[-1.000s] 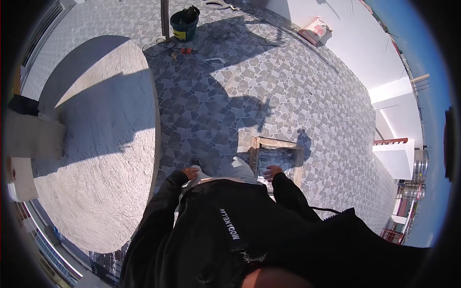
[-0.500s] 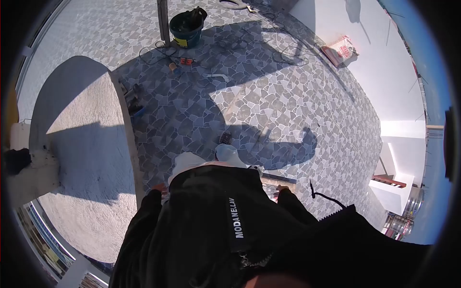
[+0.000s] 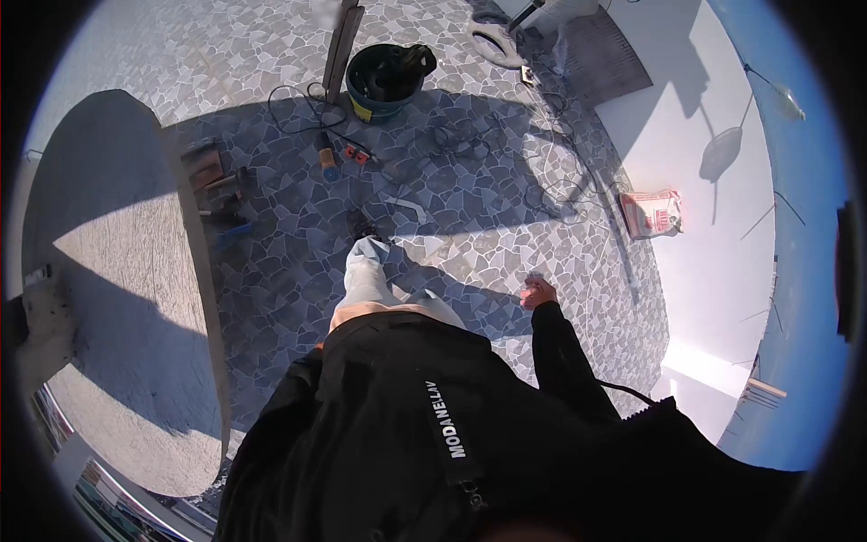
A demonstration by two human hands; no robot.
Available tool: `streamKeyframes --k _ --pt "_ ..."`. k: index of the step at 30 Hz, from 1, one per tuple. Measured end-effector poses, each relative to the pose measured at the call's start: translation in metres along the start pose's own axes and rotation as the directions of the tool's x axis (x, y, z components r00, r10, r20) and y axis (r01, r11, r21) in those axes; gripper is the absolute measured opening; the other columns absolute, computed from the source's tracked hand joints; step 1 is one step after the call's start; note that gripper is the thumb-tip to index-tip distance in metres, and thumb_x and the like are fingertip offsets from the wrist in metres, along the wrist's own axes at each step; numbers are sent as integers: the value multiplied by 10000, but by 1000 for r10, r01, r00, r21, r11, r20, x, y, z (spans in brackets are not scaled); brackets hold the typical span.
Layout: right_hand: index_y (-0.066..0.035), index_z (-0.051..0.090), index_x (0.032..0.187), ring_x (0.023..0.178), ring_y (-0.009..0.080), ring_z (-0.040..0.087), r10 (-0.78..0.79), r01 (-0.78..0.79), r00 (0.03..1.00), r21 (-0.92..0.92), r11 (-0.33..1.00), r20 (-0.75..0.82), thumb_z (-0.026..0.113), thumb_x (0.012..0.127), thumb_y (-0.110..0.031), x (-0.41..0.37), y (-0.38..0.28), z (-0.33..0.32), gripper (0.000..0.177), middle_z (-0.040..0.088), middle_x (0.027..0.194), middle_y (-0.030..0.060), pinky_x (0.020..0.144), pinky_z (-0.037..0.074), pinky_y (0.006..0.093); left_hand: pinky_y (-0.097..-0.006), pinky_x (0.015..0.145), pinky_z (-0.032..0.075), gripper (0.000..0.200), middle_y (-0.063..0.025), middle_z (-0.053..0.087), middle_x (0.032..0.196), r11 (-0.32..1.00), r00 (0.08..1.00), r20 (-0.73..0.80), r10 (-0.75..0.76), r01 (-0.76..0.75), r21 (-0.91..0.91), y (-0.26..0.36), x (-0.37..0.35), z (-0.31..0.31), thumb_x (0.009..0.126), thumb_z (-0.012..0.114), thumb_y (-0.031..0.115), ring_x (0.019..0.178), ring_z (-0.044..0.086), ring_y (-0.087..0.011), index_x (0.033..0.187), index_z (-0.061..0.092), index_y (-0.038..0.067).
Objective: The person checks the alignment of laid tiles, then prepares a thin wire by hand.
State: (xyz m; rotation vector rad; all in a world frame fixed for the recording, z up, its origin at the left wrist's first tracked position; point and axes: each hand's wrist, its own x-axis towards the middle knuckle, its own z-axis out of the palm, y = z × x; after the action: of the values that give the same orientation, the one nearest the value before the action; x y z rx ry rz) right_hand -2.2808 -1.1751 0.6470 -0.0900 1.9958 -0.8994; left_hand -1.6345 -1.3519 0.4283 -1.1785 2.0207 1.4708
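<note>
My right hand [image 3: 539, 292] hangs out in front of my right side, above the patterned stone-look floor [image 3: 488, 312]. Its fingers are loosely bent and a little apart, and I make out nothing in them. Only a sliver of my left hand [image 3: 319, 346] shows beside my hip; the black sleeve and jacket hide the rest, so its fingers cannot be seen. One leg in light trousers [image 3: 366, 271] is stepping forward, the dark shoe [image 3: 366, 226] near a pale bent strip [image 3: 406, 208] on the floor.
Ahead stands a dark green bucket [image 3: 377, 109] with dark contents, beside a post [image 3: 341, 54]. Near it lie a power tool [image 3: 327, 161], orange sockets [image 3: 357, 154] and trailing cables. A rough pale slab [image 3: 135, 262] runs along my left. A printed sack [image 3: 652, 214] leans at the white wall [image 3: 713, 271].
I have moved forward: the bucket, tools and sack are nearer. My right hand has swung forward into fuller view, while my left has slipped mostly behind the jacket. One leg has stepped ahead.
</note>
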Motion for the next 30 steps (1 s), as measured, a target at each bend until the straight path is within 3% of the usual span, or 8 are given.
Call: streamKeyframes --k 3,4,5,6,12,18,23,30 --pt "-101 572 1138 512 275 631 386 -387 920 -292 875 -63 532 905 -361 -23 -34 46 351 677 783 161 415 470 343 -478 941 445 651 -227 570 1255 978 999 -37 1 -9 -209 16 82 -6 909 376 638 1124 554 -424 1268 571 130" --pt "-71 561 1115 595 291 661 533 -505 832 -188 842 155 549 907 -349 -16 -33 34 348 674 833 145 441 500 364 -506 950 442 727 -201 556 1303 829 850 183 -494 524 -197 43 99 -45 887 377 689 1131 575 -394 1358 503 149" --pt "-59 551 1115 654 285 673 425 -359 903 -440 823 60 537 922 -366 -18 -31 43 363 667 899 136 448 512 374 -506 950 442 727 -201 556 1303 816 838 199 -508 542 -201 110 85 -93 887 377 689 1131 575 -394 1358 503 149" --pt "-59 551 1115 654 285 673 437 -367 897 -444 817 63 537 922 -366 -8 -42 46 363 667 899 136 448 512 374 -469 906 474 744 -73 569 1322 245 801 371 -470 522 -817 182 51 -167 884 406 692 1121 591 -300 1358 507 127" --pt "-82 625 1075 519 197 599 492 -440 868 -573 691 -73 505 934 -247 90 -161 36 249 662 754 135 422 431 312 -408 809 494 758 -91 603 1251 533 814 405 -417 579 -617 253 121 -221 849 462 709 1088 599 -294 1326 545 126" --pt "-24 667 973 669 164 657 144 183 904 -668 722 404 589 840 -54 331 -314 103 157 678 829 98 604 535 305 -353 1074 340 835 -216 513 1350 586 927 161 -338 341 -735 286 191 -115 792 657 532 1276 474 -324 1407 413 23" --pt "-62 694 926 897 293 669 -214 757 640 -558 341 738 508 884 -87 504 -403 282 193 701 952 124 818 516 363 -449 1094 324 1052 -267 257 1487 571 613 464 -639 783 -248 378 247 -136 707 694 569 1339 349 -430 1498 200 82" --pt "-129 640 1153 1059 364 604 42 712 695 -695 97 718 518 841 -148 613 -386 466 335 645 1125 170 939 468 442 -539 1015 366 962 -356 310 1334 338 400 414 -818 916 -218 434 357 -135 725 673 453 1243 398 -472 1503 189 159"
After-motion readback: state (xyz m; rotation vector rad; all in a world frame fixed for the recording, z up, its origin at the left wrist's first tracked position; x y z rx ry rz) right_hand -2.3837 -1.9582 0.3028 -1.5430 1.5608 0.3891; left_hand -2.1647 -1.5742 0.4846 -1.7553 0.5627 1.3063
